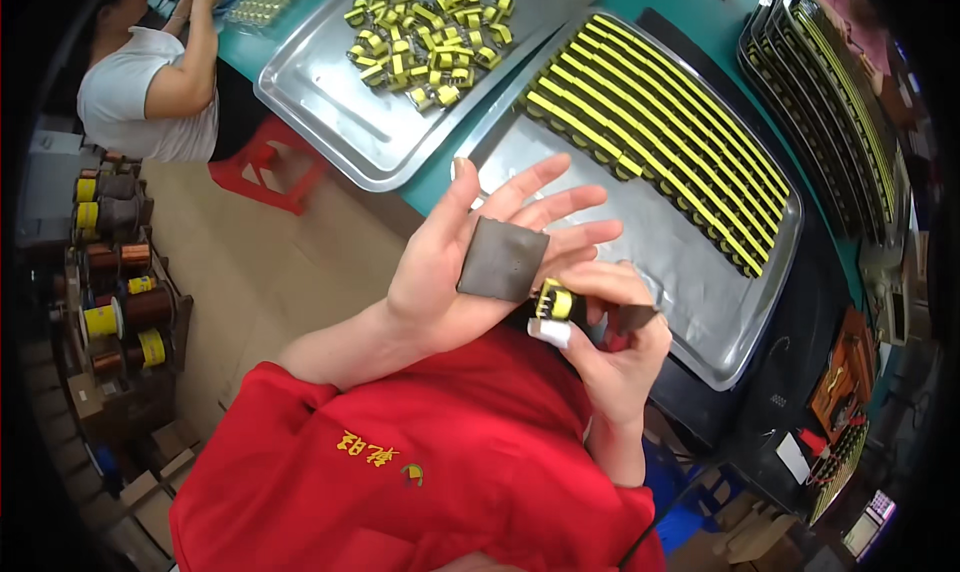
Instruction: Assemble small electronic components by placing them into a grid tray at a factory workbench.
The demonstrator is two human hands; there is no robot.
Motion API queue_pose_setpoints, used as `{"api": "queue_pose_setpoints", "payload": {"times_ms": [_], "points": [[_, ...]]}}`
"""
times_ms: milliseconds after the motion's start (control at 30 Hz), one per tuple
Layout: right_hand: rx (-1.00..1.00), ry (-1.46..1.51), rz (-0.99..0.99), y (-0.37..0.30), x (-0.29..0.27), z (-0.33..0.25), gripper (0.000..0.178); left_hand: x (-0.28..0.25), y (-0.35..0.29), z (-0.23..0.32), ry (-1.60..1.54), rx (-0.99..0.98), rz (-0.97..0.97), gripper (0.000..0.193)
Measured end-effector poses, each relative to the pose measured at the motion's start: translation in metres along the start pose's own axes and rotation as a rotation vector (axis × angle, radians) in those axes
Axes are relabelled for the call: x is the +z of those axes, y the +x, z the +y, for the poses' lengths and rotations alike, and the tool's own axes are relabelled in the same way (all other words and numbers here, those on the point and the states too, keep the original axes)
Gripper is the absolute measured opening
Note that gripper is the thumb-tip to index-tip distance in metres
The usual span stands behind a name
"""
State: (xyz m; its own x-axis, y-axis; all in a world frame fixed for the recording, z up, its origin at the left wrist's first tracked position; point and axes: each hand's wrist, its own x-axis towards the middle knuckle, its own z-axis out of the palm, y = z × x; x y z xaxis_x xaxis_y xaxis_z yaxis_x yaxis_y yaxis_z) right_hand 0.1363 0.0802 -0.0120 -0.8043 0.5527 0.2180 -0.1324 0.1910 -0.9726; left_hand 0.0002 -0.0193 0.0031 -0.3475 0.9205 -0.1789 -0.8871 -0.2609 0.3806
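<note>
My left hand (pixel 430 262) is palm up with its fingers stretched apart. Across its palm lies a dark grey, square, flat pad (pixel 503 260). Beside the pad, my right hand (pixel 620 347) pinches a small transformer (pixel 555 302) with yellow wrap, a black body and metal pins. A white covering (pixel 549 333) sits at the tip of the right thumb, just below the transformer. Something dark brown (pixel 638 317) is around or against a right finger; I cannot tell which.
A metal tray (pixel 340 122) at the back holds loose yellow-and-black transformers (pixel 430 42). Another tray (pixel 710 337) carries neat rows of them (pixel 660 137). Stacked loaded trays (pixel 820 112) stand far right. At the left are a seated person (pixel 150 92), a red stool (pixel 270 172) and wire spools (pixel 120 317).
</note>
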Motion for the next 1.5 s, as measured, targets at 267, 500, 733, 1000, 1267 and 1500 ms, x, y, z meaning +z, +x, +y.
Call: {"api": "queue_pose_setpoints", "payload": {"times_ms": [267,500,733,1000,1267,1500], "points": [[0.020,0.046,0.026,-0.011,-0.001,0.008,0.041,0.004,-0.005,-0.014,0.187,0.002,-0.093,0.090],[-0.042,0.022,0.055,-0.010,0.000,0.012,0.036,0.001,-0.003,-0.018,0.264,0.000,-0.100,0.095],[-0.073,-0.157,-0.031,-0.005,-0.006,0.006,0.037,-0.005,-0.002,-0.020,0.254,-0.007,-0.093,0.097],[-0.157,-0.369,-0.035,0.001,0.003,-0.003,0.045,-0.014,-0.004,-0.019,0.531,0.095,-0.145,0.107],[-0.174,-0.367,-0.074,0.010,0.005,0.002,0.033,-0.013,-0.006,-0.020,0.612,0.108,-0.053,0.109],[-0.199,-0.396,-0.131,0.016,0.002,0.003,0.040,-0.017,-0.003,-0.019,0.678,0.075,-0.055,0.094]]}}
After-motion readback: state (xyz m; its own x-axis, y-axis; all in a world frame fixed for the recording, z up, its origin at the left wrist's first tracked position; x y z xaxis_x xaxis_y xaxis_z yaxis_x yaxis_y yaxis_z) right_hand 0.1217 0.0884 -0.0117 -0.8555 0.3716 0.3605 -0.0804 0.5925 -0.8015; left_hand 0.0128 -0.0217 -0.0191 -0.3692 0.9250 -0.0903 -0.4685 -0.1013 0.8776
